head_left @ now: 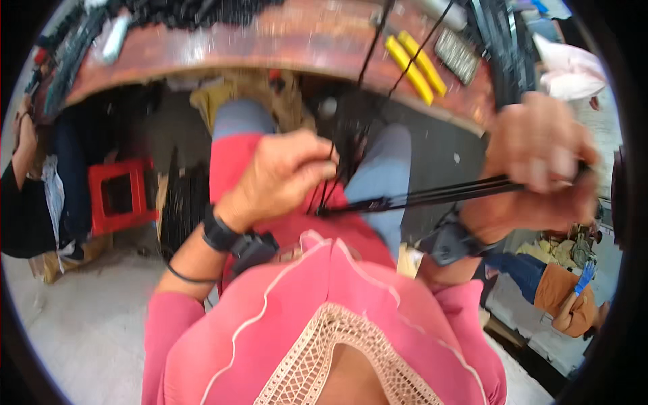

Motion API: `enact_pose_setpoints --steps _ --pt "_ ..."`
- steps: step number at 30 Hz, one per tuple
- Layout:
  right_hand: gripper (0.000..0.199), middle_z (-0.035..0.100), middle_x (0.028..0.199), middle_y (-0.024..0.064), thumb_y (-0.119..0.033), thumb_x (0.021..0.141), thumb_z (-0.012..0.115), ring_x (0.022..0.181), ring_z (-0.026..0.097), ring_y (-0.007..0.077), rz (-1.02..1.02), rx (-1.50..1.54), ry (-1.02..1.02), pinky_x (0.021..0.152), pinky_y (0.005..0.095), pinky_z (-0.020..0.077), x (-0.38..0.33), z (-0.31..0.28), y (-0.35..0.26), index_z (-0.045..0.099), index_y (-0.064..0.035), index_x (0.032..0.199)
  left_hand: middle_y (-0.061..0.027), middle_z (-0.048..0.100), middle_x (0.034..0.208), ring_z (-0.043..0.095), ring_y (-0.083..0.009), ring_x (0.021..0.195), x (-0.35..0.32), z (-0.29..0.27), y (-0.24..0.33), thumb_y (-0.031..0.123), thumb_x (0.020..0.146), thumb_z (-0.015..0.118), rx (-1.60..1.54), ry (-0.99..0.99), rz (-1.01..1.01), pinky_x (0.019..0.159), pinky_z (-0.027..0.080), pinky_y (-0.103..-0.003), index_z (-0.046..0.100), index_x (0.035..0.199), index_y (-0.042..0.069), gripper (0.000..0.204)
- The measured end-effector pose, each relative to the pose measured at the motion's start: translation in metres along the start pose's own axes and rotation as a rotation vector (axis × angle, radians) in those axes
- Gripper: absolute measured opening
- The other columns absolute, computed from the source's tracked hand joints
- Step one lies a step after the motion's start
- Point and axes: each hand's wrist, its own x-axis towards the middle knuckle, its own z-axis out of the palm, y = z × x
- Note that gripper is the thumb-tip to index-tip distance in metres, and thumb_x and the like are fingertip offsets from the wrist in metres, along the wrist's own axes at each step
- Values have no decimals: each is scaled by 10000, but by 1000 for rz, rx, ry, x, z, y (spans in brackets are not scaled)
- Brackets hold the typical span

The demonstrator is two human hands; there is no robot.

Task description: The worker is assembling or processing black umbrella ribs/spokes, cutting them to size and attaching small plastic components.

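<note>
Several thin black cords (439,194) run from my lap to my right hand (543,158), out to the right past the table edge. That hand is blurred, but its fingers are curled round the cord ends. Over my lap my left hand (290,169) is closed in a pinch, with a thin dark strand (331,165) at its fingertips. The cords come together at a dark knot-like spot (320,211) just below the left hand. More dark strands rise past the table edge; where they lead is out of view.
On the wooden table (223,46) lie two yellow-handled tools (418,67), a grey textured block (456,55) and bundles of black strips (503,50). A red plastic stool (123,196) stands at left beside a seated person. Another person in blue gloves (586,275) is at right.
</note>
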Motion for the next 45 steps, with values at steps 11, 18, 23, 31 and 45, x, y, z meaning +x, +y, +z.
enact_pose_setpoints --steps 11,18,23,31,45 --pt "85 673 801 106 10 861 644 629 610 140 10 -290 342 586 246 489 3 26 47 691 44 924 -134 636 762 650 -290 680 -15 19 18 37 803 695 89 45 69 614 513 -354 652 889 1 102" --pt "75 675 799 103 11 856 650 622 604 134 20 -281 375 584 245 481 -5 27 49 691 45 908 -133 643 756 651 -286 677 -20 23 13 18 783 704 107 52 96 612 515 -353 649 901 2 131" --pt "66 679 790 101 -1 861 653 619 604 127 40 -304 396 579 241 480 -4 26 50 692 37 896 -137 648 767 651 -286 677 -22 25 12 18 777 709 128 69 105 615 515 -350 650 900 0 138" --pt "74 683 774 104 -23 865 660 615 606 120 64 -280 413 572 226 483 -8 27 52 688 28 912 -141 649 771 649 -285 676 -27 26 14 7 777 707 126 87 113 610 510 -344 649 904 -6 140" --pt "85 688 785 96 -38 863 668 613 613 105 64 -272 429 562 214 496 -17 26 62 688 24 917 -144 653 766 658 -290 679 -37 27 5 16 782 705 143 97 111 611 516 -352 652 909 -6 140"
